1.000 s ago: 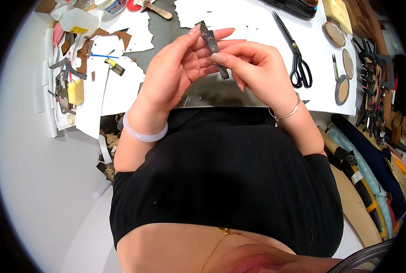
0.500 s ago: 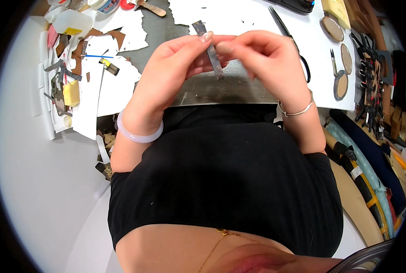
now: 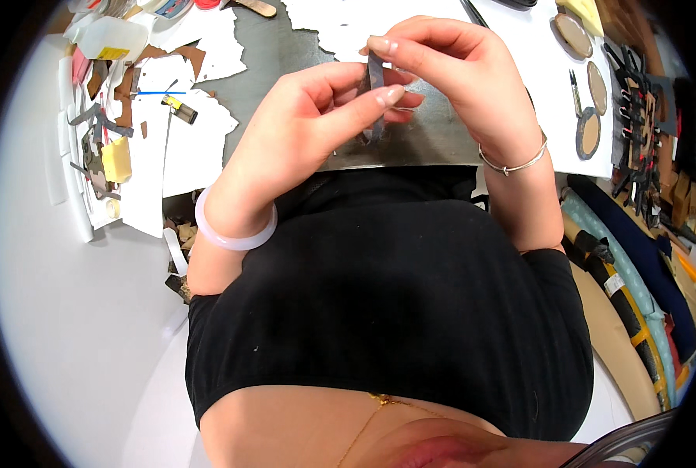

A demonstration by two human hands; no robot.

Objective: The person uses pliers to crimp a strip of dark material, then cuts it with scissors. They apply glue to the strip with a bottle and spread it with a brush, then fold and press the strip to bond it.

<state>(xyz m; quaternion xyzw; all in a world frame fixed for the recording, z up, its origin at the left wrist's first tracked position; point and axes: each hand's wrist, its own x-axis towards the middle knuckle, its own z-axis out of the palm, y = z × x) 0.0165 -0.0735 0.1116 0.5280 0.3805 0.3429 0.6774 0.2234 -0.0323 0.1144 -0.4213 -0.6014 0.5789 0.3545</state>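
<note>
A narrow dark mottled strip point(image 3: 373, 72) stands nearly lengthways between my hands, over a grey metal work surface point(image 3: 274, 58). My left hand point(image 3: 301, 121) grips its lower part, thumb across it and fingers partly behind. My right hand point(image 3: 472, 82) pinches the top end between thumb and fingertips, higher and to the right. Scissors point(image 3: 470, 12) lie behind my right hand, mostly hidden by it.
Paper scraps, leather offcuts, a plastic jug point(image 3: 100, 37), a yellow sponge point(image 3: 116, 161) and a small bottle point(image 3: 181, 111) cover the left side. At right lie round discs point(image 3: 588, 132), a slim tool point(image 3: 575, 92) and a rack of clips point(image 3: 632, 132). Rolls point(image 3: 613, 234) stand below.
My right hand has moved up to the strip's top end. The strip has turned more upright, and my left thumb has shifted down it toward the right.
</note>
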